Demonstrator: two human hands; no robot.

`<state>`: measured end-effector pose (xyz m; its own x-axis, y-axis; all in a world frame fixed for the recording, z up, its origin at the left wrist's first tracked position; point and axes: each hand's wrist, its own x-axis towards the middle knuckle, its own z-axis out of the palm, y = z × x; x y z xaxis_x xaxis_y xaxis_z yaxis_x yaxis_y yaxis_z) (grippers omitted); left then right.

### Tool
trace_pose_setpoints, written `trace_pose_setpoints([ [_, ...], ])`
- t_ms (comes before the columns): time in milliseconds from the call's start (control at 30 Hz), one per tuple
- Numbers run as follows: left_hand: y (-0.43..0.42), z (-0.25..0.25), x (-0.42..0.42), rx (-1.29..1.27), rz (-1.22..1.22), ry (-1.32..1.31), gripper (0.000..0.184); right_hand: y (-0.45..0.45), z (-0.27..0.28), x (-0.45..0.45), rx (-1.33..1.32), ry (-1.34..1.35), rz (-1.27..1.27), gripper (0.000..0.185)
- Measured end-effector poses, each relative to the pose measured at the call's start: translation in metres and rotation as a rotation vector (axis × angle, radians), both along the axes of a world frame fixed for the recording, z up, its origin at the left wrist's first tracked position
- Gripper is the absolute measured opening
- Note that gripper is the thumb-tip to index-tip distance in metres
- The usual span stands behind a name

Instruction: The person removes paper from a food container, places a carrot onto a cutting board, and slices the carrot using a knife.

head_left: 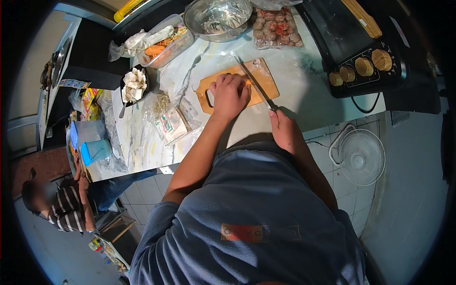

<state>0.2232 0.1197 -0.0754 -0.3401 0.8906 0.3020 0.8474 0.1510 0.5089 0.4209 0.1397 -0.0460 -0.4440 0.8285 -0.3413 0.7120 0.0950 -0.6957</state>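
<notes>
A wooden cutting board (267, 72) with a handle slot lies near the front of the marble-patterned counter. My left hand (230, 96) presses down on it with curled fingers, closed over a small orange piece of food (247, 83) that is mostly hidden. In my right hand (285, 127) is the handle of a long knife (255, 82). Its blade slants across the board just right of my left fingertips, pointing away from me. Whether the edge touches the food I cannot tell.
At the back are a plastic container (167, 58) of orange food, a metal bowl (218, 19) and a bag of meatballs (277, 29). A black appliance (361, 71) with wooden knobs stands right. A fan (362, 156) is below. Another person (66, 204) sits left.
</notes>
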Motion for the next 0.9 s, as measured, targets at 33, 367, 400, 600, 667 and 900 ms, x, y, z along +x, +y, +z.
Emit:
trace_pose_setpoints([
  [33, 0.001, 0.0, -0.001, 0.014, -0.041, 0.027, 0.017, 0.0, -0.001, 0.001, 0.014, -0.006, 0.016, 0.039],
  [367, 0.002, -0.003, -0.003, 0.097, -0.108, 0.054, 0.011, 0.003, -0.009, -0.004, 0.127, 0.032, 0.024, 0.041],
  [400, 0.002, -0.005, -0.002, 0.11, -0.101, 0.066, 0.012, 0.003, -0.01, -0.006, 0.129, 0.042, 0.022, 0.041],
  [600, 0.001, -0.007, -0.002, 0.126, -0.099, 0.082, 0.013, 0.003, -0.009, -0.006, 0.163, 0.002, 0.061, 0.041],
  [667, 0.001, -0.007, -0.002, 0.124, -0.102, 0.081, 0.013, 0.004, -0.01, -0.006, 0.181, 0.003, 0.063, 0.04],
  [900, 0.003, -0.007, 0.0, 0.147, -0.1, 0.071, 0.01, 0.004, -0.012, -0.005, 0.211, 0.058, 0.027, 0.04],
])
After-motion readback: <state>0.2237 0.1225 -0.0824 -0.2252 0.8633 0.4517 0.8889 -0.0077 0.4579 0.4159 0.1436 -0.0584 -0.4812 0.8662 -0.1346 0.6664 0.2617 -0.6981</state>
